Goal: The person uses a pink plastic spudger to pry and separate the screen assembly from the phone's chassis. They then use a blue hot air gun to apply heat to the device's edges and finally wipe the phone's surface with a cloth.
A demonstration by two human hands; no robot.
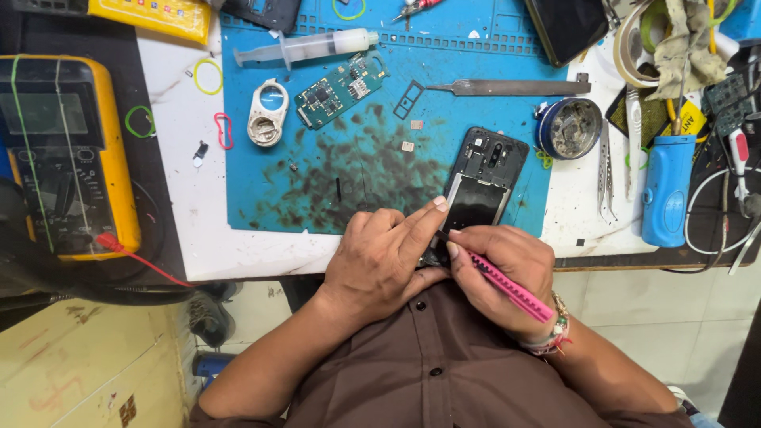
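An opened black phone body (480, 182) lies tilted at the near edge of the blue work mat (269, 190). My left hand (379, 257) grips its near end, index finger stretched along its left side. My right hand (499, 273) holds a pink-handled tool (507, 287) with its tip at the phone's near edge, which both hands partly hide. A green circuit board (341, 89), a white camera frame (266, 116), a syringe (305, 46) and a SIM tray (408, 99) lie farther back on the mat.
A yellow multimeter (67, 150) with a red probe lead sits at the left. Long metal tweezers (507, 87), a round tin (567, 128), more tweezers (606, 174), a blue cylindrical tool (666, 190) and cables crowd the right. Rubber bands lie on the white tabletop (190, 214).
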